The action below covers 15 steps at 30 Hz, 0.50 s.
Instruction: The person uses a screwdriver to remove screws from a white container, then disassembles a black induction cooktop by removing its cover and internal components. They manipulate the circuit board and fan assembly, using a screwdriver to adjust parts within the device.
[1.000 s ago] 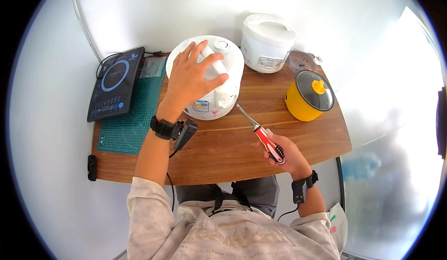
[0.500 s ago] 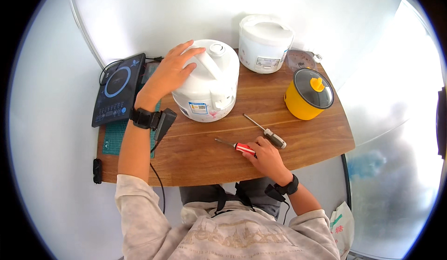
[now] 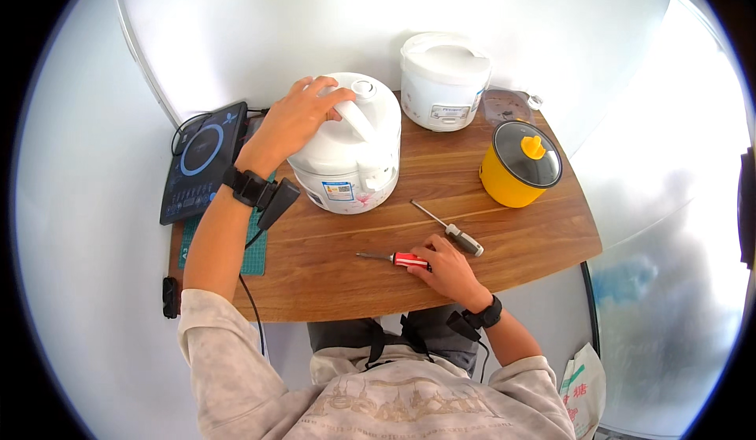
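Your left hand (image 3: 295, 121) lies flat and unclenched on the white rice cooker (image 3: 350, 145) near the desk's (image 3: 315, 275) left rear. Your right hand (image 3: 447, 267) grips the red-handled screwdriver (image 3: 398, 259) lying near the front edge, just beside a grey-handled screwdriver (image 3: 450, 230).

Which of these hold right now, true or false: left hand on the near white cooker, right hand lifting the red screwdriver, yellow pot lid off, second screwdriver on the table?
1. The left hand rests on top of the near white rice cooker. True.
2. The right hand holds the red-handled screwdriver up in the air. False: the screwdriver lies on the wooden table, with the hand on its handle.
3. The yellow pot has its lid off. False: a dark lid with a yellow knob covers it.
4. A grey-handled screwdriver lies on the table. True.
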Available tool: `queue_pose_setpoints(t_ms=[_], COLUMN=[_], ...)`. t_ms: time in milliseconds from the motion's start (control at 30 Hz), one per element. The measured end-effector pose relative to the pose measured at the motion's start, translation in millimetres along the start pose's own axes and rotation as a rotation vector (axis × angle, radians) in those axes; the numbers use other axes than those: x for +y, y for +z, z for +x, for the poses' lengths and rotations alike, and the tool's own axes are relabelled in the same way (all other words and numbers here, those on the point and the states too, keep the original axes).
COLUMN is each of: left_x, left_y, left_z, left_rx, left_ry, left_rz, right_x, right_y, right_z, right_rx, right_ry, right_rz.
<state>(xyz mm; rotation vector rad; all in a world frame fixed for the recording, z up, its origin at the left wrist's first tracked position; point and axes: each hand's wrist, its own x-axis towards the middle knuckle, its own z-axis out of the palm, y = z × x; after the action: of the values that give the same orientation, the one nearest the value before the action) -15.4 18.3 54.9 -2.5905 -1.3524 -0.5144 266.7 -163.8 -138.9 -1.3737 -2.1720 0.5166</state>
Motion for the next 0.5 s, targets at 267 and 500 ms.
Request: queue_pose_setpoints(t_ms=[267, 500], left_x=[-8.5, -15.6], left_y=[-1.5, 12.1], left_z=[7.9, 10.5], left_rx=[0.075, -0.013], left_ry=[0.041, 0.009], left_rz=[0.027, -0.116], right_x=[2.4, -0.5], right_y=[1.6, 0.4], right_z=[1.8, 4.2], right_rx=[0.021, 0.007], right_ry=[-0.014, -0.006], right_rz=[0.034, 0.053])
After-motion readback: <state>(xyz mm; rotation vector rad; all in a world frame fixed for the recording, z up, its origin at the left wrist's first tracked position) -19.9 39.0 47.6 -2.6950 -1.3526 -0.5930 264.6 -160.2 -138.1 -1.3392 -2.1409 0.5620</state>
